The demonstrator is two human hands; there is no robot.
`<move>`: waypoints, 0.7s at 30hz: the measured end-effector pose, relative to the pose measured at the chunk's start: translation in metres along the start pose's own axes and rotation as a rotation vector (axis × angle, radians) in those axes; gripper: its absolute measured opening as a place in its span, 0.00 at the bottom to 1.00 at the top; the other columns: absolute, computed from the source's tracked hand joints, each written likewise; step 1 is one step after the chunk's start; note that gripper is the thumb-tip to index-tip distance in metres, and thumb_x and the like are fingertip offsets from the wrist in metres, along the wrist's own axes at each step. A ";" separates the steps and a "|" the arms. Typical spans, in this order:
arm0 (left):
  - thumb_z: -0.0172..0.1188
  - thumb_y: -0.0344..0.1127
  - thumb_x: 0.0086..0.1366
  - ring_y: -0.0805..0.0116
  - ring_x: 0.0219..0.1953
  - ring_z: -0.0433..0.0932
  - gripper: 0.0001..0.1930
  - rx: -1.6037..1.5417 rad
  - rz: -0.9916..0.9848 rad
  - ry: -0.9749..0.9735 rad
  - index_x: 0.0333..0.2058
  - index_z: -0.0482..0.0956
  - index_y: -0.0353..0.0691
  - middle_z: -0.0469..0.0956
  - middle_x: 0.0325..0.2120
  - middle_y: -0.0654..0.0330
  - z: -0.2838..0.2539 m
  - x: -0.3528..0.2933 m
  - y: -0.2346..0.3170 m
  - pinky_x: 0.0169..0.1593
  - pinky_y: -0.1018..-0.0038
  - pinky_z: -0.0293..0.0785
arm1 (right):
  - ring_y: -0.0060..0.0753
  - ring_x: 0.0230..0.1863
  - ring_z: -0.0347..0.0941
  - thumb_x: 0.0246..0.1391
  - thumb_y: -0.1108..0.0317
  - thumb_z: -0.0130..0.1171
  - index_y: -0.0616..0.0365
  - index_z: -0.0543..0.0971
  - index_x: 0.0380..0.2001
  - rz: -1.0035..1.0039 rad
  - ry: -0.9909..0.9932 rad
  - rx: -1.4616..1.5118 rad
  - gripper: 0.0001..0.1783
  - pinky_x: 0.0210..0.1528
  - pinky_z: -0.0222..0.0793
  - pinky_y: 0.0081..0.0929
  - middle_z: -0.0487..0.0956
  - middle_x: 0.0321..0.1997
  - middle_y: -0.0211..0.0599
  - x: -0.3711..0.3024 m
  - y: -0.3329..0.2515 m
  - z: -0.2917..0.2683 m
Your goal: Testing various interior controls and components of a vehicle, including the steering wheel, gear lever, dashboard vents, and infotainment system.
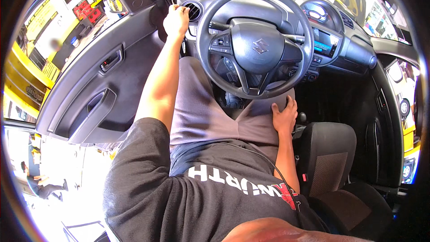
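Observation:
My left hand point(176, 19) is stretched out to the far left end of the dashboard, beside the round air vent point(193, 11). Its fingers are curled closed, and a small dark shape shows just above them; I cannot make out what they grip. My right hand point(285, 115) lies on my right thigh with thumb and fingers apart, holding nothing. Right beside it stands the gear lever knob point(302, 117). Between and beyond my hands is the black steering wheel point(257, 45), touched by neither.
The driver's door point(85, 76) stands open at left, with its mirror point(114, 2). A lit centre screen point(325, 42) and instrument cluster point(316, 11) sit right of the wheel. The passenger seat point(331, 159) is at right. Outside, a person point(42, 183) sits at lower left.

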State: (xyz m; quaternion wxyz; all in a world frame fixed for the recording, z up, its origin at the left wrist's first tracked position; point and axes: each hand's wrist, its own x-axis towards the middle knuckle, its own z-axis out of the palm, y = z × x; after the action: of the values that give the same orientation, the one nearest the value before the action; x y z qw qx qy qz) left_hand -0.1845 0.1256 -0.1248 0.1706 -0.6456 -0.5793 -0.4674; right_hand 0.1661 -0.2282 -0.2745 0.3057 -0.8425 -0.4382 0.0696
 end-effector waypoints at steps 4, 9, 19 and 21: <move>0.62 0.51 0.70 0.56 0.43 0.86 0.15 -0.011 0.008 0.039 0.41 0.89 0.49 0.81 0.50 0.59 0.000 -0.004 0.001 0.49 0.62 0.80 | 0.62 0.76 0.55 0.59 0.48 0.67 0.48 0.63 0.73 0.002 0.005 -0.003 0.43 0.72 0.58 0.60 0.57 0.79 0.51 -0.001 -0.001 0.000; 0.63 0.49 0.69 0.56 0.42 0.86 0.14 -0.052 -0.018 0.048 0.40 0.88 0.48 0.81 0.49 0.60 -0.001 -0.006 0.006 0.47 0.61 0.80 | 0.62 0.76 0.55 0.59 0.49 0.68 0.48 0.63 0.73 -0.007 0.016 0.001 0.44 0.72 0.59 0.59 0.57 0.78 0.51 0.001 0.002 0.002; 0.63 0.49 0.70 0.56 0.38 0.86 0.13 0.016 -0.015 0.034 0.39 0.88 0.48 0.81 0.47 0.62 -0.005 -0.011 0.012 0.45 0.61 0.81 | 0.62 0.76 0.55 0.59 0.48 0.67 0.48 0.63 0.73 -0.004 0.013 -0.014 0.43 0.73 0.58 0.58 0.57 0.78 0.51 0.000 0.000 0.001; 0.62 0.52 0.70 0.52 0.41 0.86 0.15 -0.018 -0.053 0.004 0.41 0.88 0.50 0.81 0.50 0.63 -0.005 -0.010 0.008 0.47 0.59 0.81 | 0.62 0.76 0.55 0.59 0.48 0.67 0.49 0.63 0.73 -0.005 0.006 -0.008 0.43 0.73 0.58 0.57 0.57 0.78 0.51 0.000 -0.001 0.001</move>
State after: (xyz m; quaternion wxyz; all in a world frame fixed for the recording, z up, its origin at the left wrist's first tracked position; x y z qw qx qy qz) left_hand -0.1780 0.1141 -0.1276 0.1534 -0.6305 -0.5918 -0.4783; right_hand 0.1652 -0.2275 -0.2743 0.3038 -0.8429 -0.4394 0.0647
